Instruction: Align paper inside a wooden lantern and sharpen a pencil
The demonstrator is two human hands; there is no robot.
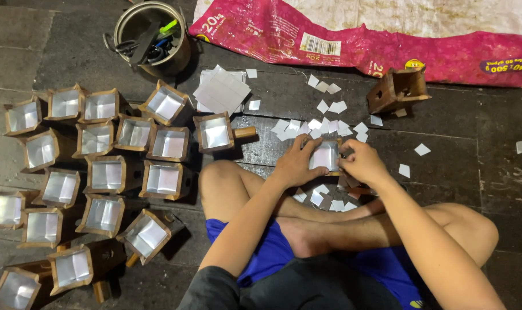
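Observation:
I sit cross-legged on a dark floor. My left hand (295, 162) and my right hand (361, 162) together hold a small wooden box (325, 156) lined with shiny white paper, just above my shins. The left hand grips its left side. The fingers of the right hand press at the box's right edge. Small white paper squares (321, 124) lie scattered on the floor just beyond the box, and a few more (318, 198) lie under my hands.
Several finished lined wooden boxes (106, 172) crowd the floor at left. One box with a handle (215, 132) lies nearby. A stack of white sheets (220, 90), a metal pot with tools (151, 37), an unlined box (397, 89) and a pink sack (353, 40) lie farther off.

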